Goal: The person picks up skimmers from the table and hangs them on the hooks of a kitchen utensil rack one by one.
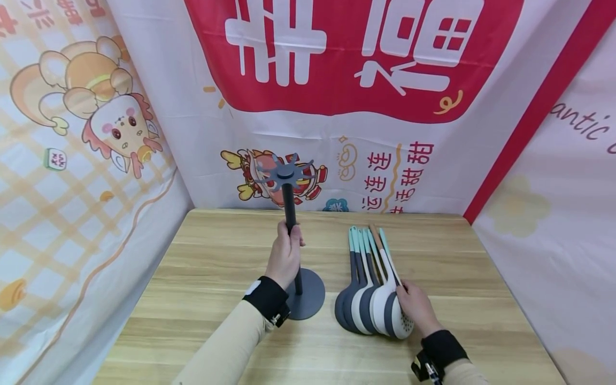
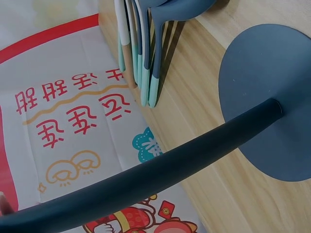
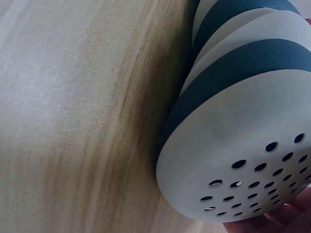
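My left hand (image 1: 285, 256) grips the dark post (image 1: 289, 206) of a utensil stand, its fingers wrapped round it below the star-shaped hook top (image 1: 286, 172). The stand's round base (image 1: 313, 294) rests on the table; the left wrist view shows the post (image 2: 146, 174) running into it. To the right lies a row of nested ladles and similar utensils (image 1: 368, 307), grey and white, mostly with mint handle ends. My right hand (image 1: 418, 306) holds the rim of the outermost one, a white skimmer (image 3: 233, 141) with small holes. Its fingers (image 3: 291, 216) show at the skimmer's edge; some are hidden behind it.
The wooden table (image 1: 192, 299) reaches a printed cloth wall (image 1: 207, 176) at the back. More cloth hangs on the left (image 1: 159, 224) and right (image 1: 539, 256). One utensil has a brown handle end (image 1: 375, 235).
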Tool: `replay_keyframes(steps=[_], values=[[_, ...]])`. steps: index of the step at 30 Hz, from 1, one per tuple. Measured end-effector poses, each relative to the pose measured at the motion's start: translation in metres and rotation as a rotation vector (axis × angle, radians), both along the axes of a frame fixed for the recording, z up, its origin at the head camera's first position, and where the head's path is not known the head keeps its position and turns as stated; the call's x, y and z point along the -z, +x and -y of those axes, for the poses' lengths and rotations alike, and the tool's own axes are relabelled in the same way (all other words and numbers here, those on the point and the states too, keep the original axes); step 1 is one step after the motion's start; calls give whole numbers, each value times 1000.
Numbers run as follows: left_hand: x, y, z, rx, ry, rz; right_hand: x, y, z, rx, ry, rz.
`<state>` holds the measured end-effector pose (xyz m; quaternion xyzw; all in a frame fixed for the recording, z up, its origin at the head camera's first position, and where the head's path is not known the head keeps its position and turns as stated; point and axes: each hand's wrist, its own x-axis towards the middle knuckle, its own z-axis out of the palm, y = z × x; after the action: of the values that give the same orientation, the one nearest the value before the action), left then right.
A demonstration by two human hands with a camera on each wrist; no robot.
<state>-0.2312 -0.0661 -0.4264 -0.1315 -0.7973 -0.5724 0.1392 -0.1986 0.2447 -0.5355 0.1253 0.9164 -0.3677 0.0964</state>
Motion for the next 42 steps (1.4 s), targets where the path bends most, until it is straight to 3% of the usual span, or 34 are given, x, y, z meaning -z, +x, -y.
replay_keyframes(steps=[11, 19, 42], values=[[5, -6, -1, -11, -27, -41, -1, -6, -2, -16, 52, 1], [4, -7, -1, 19, -33, -14, -2, -8, -4, -10, 50, -1], [7, -10, 0, 17, -35, -40, -10, -25, -3, -6, 162, 128]])
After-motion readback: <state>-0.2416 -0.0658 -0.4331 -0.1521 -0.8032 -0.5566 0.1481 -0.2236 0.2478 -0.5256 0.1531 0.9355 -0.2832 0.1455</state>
